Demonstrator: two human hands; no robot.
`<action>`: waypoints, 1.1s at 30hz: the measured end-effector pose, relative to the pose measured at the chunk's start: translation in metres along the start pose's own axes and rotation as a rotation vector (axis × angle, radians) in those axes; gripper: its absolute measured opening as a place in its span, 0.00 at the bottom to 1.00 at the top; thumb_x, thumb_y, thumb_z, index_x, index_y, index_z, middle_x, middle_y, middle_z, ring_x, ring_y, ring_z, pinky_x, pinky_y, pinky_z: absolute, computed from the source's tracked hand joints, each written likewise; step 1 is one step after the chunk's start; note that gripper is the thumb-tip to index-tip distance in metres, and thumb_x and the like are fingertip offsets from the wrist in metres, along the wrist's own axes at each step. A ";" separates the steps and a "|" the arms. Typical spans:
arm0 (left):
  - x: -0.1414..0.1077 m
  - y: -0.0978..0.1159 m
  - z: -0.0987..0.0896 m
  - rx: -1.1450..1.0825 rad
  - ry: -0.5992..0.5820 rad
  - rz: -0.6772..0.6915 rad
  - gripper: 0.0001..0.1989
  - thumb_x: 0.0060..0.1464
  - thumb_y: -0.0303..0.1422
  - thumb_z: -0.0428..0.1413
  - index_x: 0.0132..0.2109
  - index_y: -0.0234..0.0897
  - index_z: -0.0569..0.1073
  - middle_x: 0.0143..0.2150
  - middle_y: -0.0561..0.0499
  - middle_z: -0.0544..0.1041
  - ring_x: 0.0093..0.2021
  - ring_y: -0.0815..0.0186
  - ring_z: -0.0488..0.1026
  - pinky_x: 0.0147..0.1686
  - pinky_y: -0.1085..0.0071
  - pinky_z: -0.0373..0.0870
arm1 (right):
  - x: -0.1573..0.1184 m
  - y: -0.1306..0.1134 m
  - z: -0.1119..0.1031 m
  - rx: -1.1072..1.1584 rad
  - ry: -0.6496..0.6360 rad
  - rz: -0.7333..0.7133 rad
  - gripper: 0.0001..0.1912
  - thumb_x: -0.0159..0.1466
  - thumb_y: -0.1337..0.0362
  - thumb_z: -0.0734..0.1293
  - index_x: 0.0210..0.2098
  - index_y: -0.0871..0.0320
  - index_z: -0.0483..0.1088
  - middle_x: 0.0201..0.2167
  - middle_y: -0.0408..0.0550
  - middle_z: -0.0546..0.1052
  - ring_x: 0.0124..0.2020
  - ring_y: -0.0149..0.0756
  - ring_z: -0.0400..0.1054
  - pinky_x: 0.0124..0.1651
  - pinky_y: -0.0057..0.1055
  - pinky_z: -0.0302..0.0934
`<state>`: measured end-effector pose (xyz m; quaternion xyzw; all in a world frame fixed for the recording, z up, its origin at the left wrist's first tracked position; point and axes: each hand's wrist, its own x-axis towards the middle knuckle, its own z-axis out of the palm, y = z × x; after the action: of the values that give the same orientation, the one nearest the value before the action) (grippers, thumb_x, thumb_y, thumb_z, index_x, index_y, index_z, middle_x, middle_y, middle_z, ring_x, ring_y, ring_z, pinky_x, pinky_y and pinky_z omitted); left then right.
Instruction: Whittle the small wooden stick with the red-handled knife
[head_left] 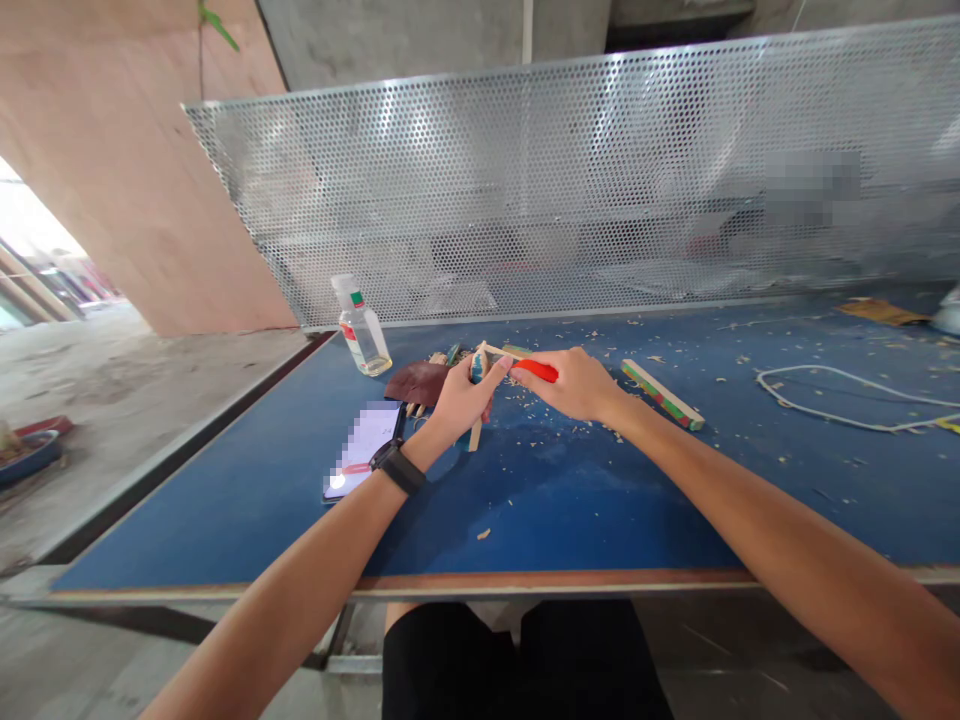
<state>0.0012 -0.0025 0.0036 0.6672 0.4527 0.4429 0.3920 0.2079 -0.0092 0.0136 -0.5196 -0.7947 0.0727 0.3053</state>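
My left hand (466, 395) is closed around a narrow wooden piece (475, 434), whose pale lower end sticks out beneath the fingers; a blue-and-white patch (478, 366) shows above them. In my right hand (574, 383) is a tool with a red handle (537, 371). Its far end reaches the top of the wooden piece, where the two hands meet. Just left of my left hand lies a dark red-brown piece (417, 384). A phone (364, 450) with a lit screen rests by my left wrist, which wears a black watch.
On the blue table (285, 510), a clear bottle (361, 328) stands at the back left. A painted wooden stick (661, 396) and a white cord loop (825, 427) lie to the right. Wood shavings are scattered about. A perforated metal panel (525, 190) rises behind.
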 end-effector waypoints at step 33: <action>-0.002 0.005 -0.004 0.089 0.087 0.010 0.22 0.65 0.47 0.61 0.31 0.42 0.62 0.17 0.59 0.66 0.14 0.72 0.65 0.17 0.74 0.61 | 0.001 0.004 0.004 -0.041 0.085 0.063 0.33 0.70 0.31 0.58 0.30 0.50 0.75 0.26 0.47 0.79 0.27 0.41 0.68 0.30 0.35 0.51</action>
<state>-0.0014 -0.0053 0.0088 0.6663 0.4852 0.4530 0.3397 0.2082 -0.0054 0.0090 -0.5532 -0.7656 0.0439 0.3254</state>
